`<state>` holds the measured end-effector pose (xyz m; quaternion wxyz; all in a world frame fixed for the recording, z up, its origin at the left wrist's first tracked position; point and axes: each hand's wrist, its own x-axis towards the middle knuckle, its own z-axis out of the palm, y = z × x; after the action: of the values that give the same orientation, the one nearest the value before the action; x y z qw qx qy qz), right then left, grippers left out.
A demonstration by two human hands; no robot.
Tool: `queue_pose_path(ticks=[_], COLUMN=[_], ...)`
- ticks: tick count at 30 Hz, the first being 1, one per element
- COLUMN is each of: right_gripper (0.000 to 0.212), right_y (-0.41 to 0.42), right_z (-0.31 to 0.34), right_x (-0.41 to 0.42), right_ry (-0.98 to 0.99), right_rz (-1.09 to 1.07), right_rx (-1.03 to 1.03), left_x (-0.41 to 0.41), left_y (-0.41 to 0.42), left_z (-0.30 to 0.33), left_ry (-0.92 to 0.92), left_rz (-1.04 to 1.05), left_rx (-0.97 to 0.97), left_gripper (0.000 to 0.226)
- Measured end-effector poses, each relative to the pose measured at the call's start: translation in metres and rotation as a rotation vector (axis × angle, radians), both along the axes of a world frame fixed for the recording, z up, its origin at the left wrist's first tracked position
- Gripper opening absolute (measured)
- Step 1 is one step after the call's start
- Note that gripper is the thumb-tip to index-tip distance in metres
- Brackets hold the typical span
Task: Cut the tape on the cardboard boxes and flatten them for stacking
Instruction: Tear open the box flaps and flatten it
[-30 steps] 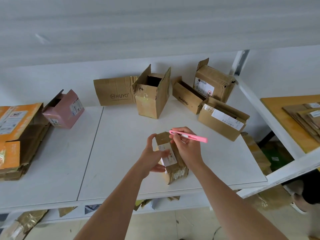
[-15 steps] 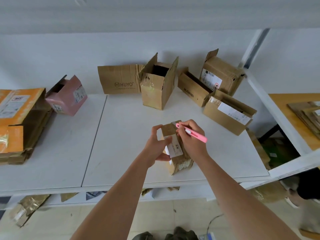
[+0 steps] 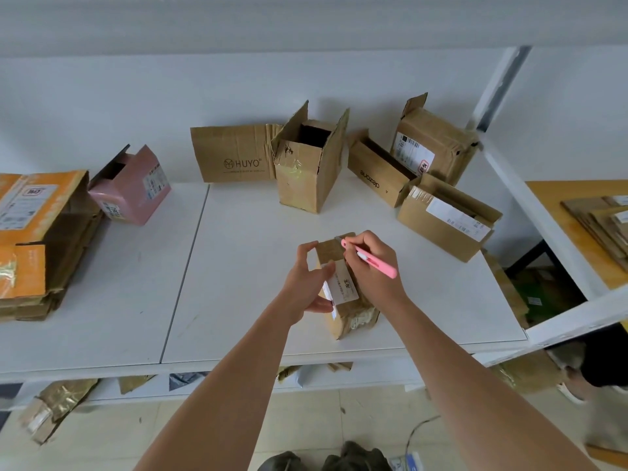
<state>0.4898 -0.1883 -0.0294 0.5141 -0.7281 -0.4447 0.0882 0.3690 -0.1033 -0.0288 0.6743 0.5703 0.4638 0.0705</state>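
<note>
A small taped cardboard box (image 3: pixel 343 287) with a white label lies near the front edge of the white table (image 3: pixel 244 266). My left hand (image 3: pixel 307 283) grips its left side, thumb on the label. My right hand (image 3: pixel 372 263) holds a pink box cutter (image 3: pixel 372 256) like a pen, its tip at the box's far top edge. Further back stand several open boxes: a tall open box (image 3: pixel 307 164), a flat HUYO box (image 3: pixel 234 154), a dezone box (image 3: pixel 377 171), a labelled box (image 3: pixel 448 215) and another against the wall (image 3: pixel 431 144).
A pink box (image 3: pixel 131 185) and a stack of flattened orange and brown cardboard (image 3: pixel 37 239) sit on the left. Flattened boxes (image 3: pixel 601 215) lie on a yellow table at right. Cardboard scraps (image 3: pixel 57 402) lie below the table on the floor.
The cutter has tipped from level to slanting down, and its tip has moved onto the small box's far top edge. My left hand keeps its hold on the box.
</note>
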Motion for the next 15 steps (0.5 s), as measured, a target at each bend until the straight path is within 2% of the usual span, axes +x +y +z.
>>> queue_pose_path(ticks=[5,15], right_gripper=[0.008,0.008], right_y=[-0.001,-0.012], right_z=[0.004,0.006], right_x=[0.005,0.010], right_ry=[-0.010,-0.007], right_rz=[0.080,0.082], right_rx=[-0.011,-0.043], left_x=[0.002,0.005], left_y=[-0.003,-0.008], left_z=[0.001,0.003], left_ry=[-0.019,0.012], left_rz=[0.041,0.031], left_rx=[0.008,0.052], left_gripper=[0.038,0.039])
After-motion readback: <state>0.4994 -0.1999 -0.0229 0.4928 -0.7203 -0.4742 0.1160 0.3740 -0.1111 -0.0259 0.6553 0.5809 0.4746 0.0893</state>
